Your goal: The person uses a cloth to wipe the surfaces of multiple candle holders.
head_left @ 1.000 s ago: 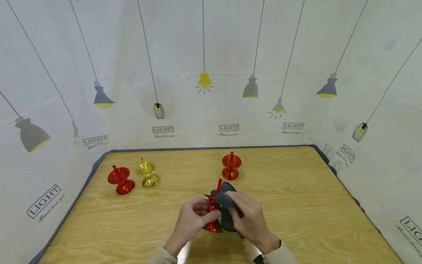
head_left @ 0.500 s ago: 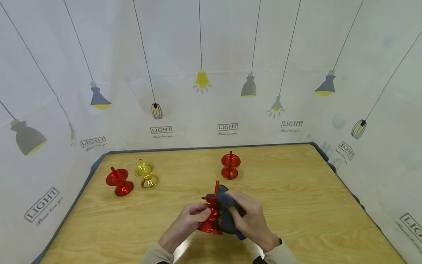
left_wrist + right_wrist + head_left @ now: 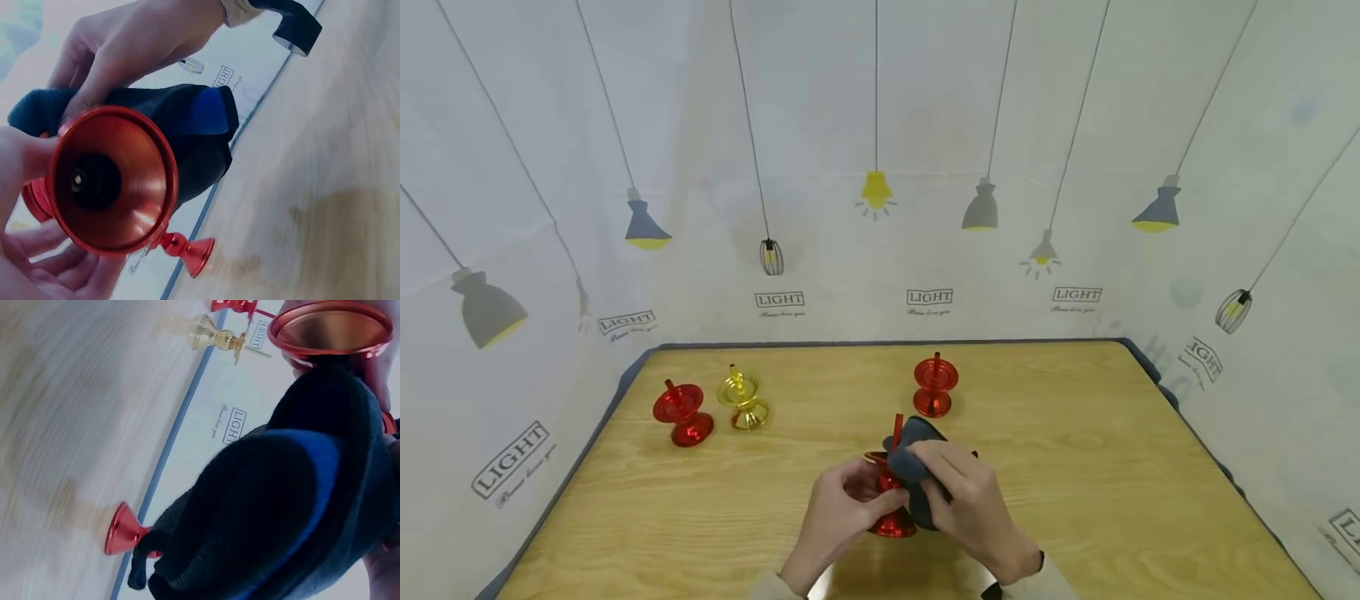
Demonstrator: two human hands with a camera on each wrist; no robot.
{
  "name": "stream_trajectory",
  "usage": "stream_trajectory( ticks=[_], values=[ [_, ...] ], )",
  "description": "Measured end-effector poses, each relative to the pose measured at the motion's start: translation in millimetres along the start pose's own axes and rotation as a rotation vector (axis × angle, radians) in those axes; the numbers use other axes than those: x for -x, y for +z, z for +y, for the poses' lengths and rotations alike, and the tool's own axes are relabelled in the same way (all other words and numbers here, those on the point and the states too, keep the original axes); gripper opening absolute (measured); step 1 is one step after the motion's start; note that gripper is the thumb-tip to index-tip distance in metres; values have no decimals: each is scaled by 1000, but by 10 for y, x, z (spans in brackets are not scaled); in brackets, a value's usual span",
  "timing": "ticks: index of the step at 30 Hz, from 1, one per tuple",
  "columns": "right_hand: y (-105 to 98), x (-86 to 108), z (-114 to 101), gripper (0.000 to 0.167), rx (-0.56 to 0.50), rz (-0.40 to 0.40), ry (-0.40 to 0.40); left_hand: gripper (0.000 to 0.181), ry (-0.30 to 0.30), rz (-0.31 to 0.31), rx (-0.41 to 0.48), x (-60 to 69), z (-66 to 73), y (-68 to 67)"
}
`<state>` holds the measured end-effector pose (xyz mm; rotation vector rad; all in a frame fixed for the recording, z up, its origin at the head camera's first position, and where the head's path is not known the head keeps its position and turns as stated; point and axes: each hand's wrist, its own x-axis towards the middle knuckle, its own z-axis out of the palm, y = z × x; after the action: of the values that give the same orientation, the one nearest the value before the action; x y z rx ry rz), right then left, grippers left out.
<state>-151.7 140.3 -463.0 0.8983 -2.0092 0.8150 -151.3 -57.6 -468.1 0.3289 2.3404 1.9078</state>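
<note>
My left hand (image 3: 838, 517) grips a shiny red candlestick (image 3: 893, 525) above the front middle of the table, its thumb across the lower stem. In the left wrist view the candlestick's hollow base (image 3: 140, 181) faces the camera. A dark blue-grey cloth (image 3: 922, 500) is pinched in my right hand (image 3: 973, 508), which presses it against the candlestick's upper part, just below the thin red spike. Bunched folds of the cloth (image 3: 250, 506) fill much of the right wrist view and hide the fingers there. The cloth also covers part of the candlestick's dish.
Another red candlestick (image 3: 935, 387) stands behind the hands. Farther left are a gold candlestick (image 3: 743, 402) and a red one (image 3: 682, 414). The wooden table (image 3: 1112, 467) meets a white lamp-printed curtain (image 3: 820, 250) at its back and sides.
My left thumb has shifted right across the candlestick's stem since half a second ago. The cloth, still in my right hand, stays against the candlestick with its folds altered. The head view has shifted slightly.
</note>
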Motion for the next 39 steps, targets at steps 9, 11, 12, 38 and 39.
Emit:
stream_trajectory(
  ticks=[9, 11, 12, 38, 39],
  values=[
    [-23, 23, 64, 27, -202, 87, 71, 33, 29, -188, 194, -71, -54, -76],
    [-9, 43, 72, 39, -234, 95, 91, 38, 33, -251, 238, -81, -90, -98],
    [1, 57, 75, 44, -252, 94, 103, 41, 31, -276, 257, -82, -111, -109],
    [-53, 38, 2, 29, -90, 56, 44, 20, 93, 122, -65, 44, 8, 174],
    [-58, 41, 4, 29, -113, 55, 57, 19, 89, 115, -46, 44, 9, 168]
  ],
)
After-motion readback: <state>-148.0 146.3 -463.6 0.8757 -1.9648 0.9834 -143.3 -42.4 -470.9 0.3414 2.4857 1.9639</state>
